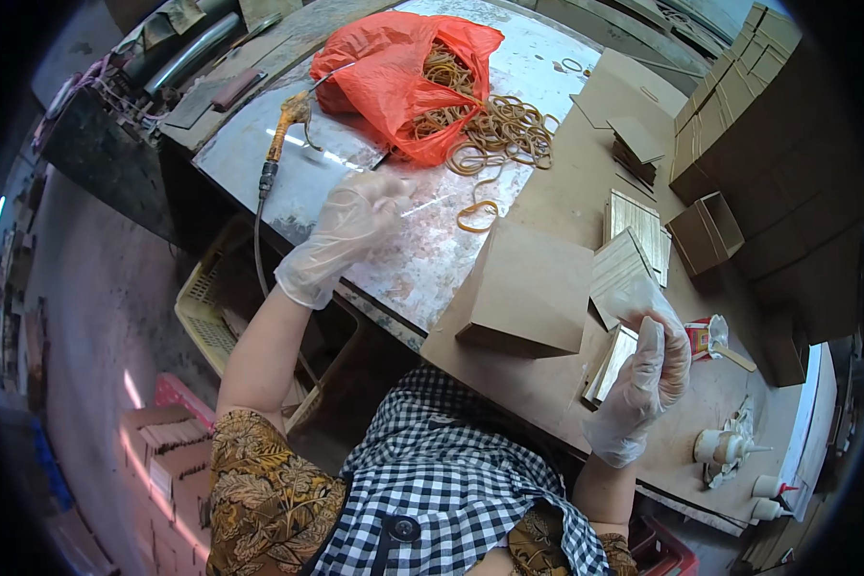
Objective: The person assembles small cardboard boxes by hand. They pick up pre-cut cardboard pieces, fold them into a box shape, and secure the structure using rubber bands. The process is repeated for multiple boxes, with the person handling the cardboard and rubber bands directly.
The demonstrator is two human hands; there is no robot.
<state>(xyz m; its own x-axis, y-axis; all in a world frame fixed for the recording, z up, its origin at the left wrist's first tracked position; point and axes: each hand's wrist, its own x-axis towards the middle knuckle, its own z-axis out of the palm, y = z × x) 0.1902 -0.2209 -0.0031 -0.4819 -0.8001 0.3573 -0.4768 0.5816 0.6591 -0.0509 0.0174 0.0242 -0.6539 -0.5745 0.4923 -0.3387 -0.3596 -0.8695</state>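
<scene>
My left hand (355,226), in a clear plastic glove, hovers over the worn metal tabletop (422,259) with fingers loosely bent and nothing in it, close to a pile of tan rubber bands (497,134). My right hand (648,370), also gloved, is closed on a flat bundle of thin wooden slats (622,274) and lifts it above the brown board (566,192). A second slat bundle (610,363) lies under that hand. A closed cardboard box (533,288) sits between my hands.
A red plastic bag (394,67) spills rubber bands at the back. An air tool with hose (280,134) lies left of it. Cardboard boxes (739,96) stack at right, one small open box (706,233) near. Glue bottles (730,446) stand at the right edge. A yellow crate (202,307) sits below.
</scene>
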